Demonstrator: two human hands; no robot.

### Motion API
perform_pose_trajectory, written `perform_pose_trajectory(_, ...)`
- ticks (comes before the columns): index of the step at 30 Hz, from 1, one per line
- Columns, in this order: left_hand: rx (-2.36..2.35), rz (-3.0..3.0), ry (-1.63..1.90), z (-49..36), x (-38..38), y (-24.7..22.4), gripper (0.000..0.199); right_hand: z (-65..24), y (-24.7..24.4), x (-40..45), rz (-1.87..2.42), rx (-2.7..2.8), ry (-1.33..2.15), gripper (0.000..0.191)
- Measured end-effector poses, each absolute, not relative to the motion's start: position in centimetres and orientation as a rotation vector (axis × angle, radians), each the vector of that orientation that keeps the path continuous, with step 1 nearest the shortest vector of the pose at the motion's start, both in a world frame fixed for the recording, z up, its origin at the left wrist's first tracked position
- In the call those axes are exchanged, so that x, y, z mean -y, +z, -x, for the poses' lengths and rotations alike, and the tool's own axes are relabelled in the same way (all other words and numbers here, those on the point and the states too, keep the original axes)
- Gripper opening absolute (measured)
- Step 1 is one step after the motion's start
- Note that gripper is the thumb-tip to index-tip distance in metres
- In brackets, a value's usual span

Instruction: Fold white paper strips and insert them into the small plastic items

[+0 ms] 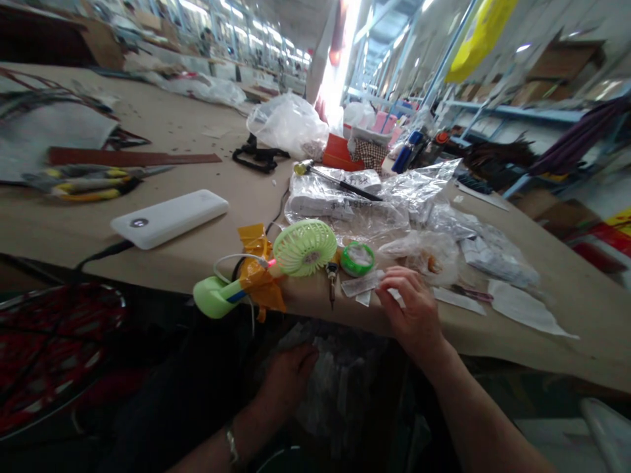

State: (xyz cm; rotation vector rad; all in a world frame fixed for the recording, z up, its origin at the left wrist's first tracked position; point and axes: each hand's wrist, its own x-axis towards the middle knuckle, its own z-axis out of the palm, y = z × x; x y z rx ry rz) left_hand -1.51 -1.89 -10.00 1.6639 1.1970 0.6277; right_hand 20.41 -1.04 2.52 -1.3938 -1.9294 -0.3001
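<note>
My right hand is over the table's front edge. Its thumb and forefinger are pinched at the end of a thin whitish strip. Beside the strip is a green round tub with whitish content. A pointed tool like a soldering iron juts over the edge, tip down. My left hand is low in shadow, below the table edge. Its fingers are curled at a heap of clear plastic pieces; what they hold is hidden. Left of the tool, a green handheld fan is fixed to the edge with orange tape.
A white power bank and yellow-handled pliers lie at left. Plastic-wrapped white bundles with a small hammer-like tool on top are behind the fan. More plastic bags are at right. A red basket stands below left.
</note>
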Motion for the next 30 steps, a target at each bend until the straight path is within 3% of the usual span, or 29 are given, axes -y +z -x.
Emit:
perform_pose_trajectory(2, -1.196, -1.702, 0.586, 1.3, 1.9, -10.2, 0.024, -20.0, 1.8, 2.1, 1.432, 2.029, -0.268, 0.013)
perform_pose_trajectory(5, -1.186, -1.724, 0.572, 1.0, 2.1, -10.3, 0.025, -18.8, 0.9, 2.7, 1.570, 2.127, -0.355, 0.035)
perform_pose_trajectory(7, -1.188, -1.730, 0.560, 0.8, 2.4, -10.2, 0.025, -18.2, 0.6, 2.6, 1.611, 2.156, -0.404, 0.040)
perform_pose_trajectory(14, -1.150, -1.690, 0.553, 0.3, 3.4, -9.4, 0.025, -18.2, 0.8, 1.9, 1.510, 2.113, -0.412, 0.012)
perform_pose_trajectory(30, -0.924, -1.384, 0.603, -3.2, 3.1, -2.7, 0.019, -19.6, 0.1, 1.1, 1.384, 1.984, -0.274, 0.011)
